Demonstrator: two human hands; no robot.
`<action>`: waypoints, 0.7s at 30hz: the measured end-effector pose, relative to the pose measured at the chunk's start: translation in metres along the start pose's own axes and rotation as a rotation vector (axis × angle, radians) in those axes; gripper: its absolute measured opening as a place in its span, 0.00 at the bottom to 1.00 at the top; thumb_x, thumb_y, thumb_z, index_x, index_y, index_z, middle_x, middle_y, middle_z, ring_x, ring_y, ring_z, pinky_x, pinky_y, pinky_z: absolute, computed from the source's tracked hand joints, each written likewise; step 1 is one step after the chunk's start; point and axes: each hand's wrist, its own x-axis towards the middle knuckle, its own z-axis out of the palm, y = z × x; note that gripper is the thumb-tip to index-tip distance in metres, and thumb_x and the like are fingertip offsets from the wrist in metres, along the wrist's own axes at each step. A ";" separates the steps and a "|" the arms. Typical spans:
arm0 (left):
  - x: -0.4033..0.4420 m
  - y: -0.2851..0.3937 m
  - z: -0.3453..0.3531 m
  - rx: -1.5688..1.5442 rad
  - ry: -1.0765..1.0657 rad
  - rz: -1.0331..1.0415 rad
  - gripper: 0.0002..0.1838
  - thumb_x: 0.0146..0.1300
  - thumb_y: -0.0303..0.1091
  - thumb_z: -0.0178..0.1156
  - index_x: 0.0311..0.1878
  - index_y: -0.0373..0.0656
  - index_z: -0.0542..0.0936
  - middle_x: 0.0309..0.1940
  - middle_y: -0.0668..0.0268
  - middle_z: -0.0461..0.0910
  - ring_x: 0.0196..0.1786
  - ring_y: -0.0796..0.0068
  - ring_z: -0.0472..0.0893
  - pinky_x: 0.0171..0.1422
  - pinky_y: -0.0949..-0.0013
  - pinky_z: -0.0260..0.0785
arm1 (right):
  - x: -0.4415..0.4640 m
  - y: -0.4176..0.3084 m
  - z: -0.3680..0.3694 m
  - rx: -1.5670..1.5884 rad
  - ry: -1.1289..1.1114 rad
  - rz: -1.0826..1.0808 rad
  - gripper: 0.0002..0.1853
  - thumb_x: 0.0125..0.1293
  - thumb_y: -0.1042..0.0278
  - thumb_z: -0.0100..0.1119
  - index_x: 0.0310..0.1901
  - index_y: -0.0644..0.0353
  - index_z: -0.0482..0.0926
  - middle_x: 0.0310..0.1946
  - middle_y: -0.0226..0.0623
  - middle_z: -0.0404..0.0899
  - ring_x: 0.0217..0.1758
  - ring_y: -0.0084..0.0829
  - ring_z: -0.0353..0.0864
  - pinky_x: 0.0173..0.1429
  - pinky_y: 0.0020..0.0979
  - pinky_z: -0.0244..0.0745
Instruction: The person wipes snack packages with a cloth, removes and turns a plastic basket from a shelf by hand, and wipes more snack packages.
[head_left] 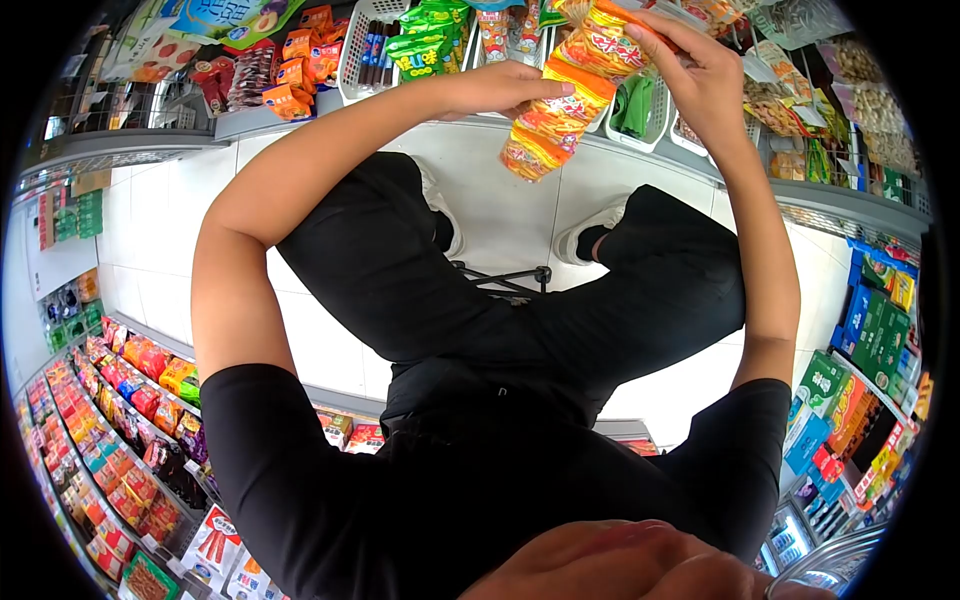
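Note:
A strip of orange and yellow snack packets (560, 118) hangs in front of the shelf, tilted down to the left. My left hand (505, 90) pinches its left edge around the middle, thumb on the front and the other fingers partly hidden. Higher up, my right hand (697, 72) grips the strip's upper right side, with its thumb against the wrapper. Right behind the packets are white plastic baskets; green snack bags (428, 45) stand in one to the left. Dark green packets (632, 105) fill a basket below my right hand.
Orange small packets (293, 75) lie on the shelf at left. Hanging snack bags (865, 110) line the right side. Behind me are racks of colourful packets (130, 470) and stacked boxes (875, 340). My knees are spread over a small folding stool (500, 276) on white floor tiles.

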 end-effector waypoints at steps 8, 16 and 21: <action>0.000 0.006 0.007 -0.475 -0.145 0.042 0.30 0.77 0.55 0.57 0.66 0.37 0.75 0.60 0.60 0.82 0.61 0.72 0.83 0.68 0.67 0.74 | 0.008 -0.011 -0.002 -0.210 0.118 -0.362 0.12 0.62 0.72 0.73 0.47 0.63 0.89 0.46 0.44 0.90 0.49 0.41 0.91 0.53 0.36 0.84; -0.002 0.017 0.019 -0.717 -0.018 0.042 0.25 0.84 0.48 0.44 0.72 0.39 0.68 0.65 0.59 0.79 0.65 0.67 0.81 0.73 0.60 0.72 | 0.014 -0.025 -0.003 -0.246 0.033 -0.622 0.16 0.61 0.72 0.75 0.51 0.62 0.87 0.44 0.40 0.89 0.48 0.39 0.89 0.52 0.35 0.84; -0.010 0.025 0.021 -0.841 0.051 0.106 0.25 0.86 0.48 0.38 0.75 0.43 0.65 0.68 0.59 0.77 0.69 0.65 0.79 0.76 0.54 0.70 | 0.013 -0.037 -0.001 -0.188 -0.111 -0.665 0.19 0.50 0.75 0.79 0.47 0.61 0.88 0.49 0.38 0.87 0.54 0.41 0.86 0.58 0.37 0.83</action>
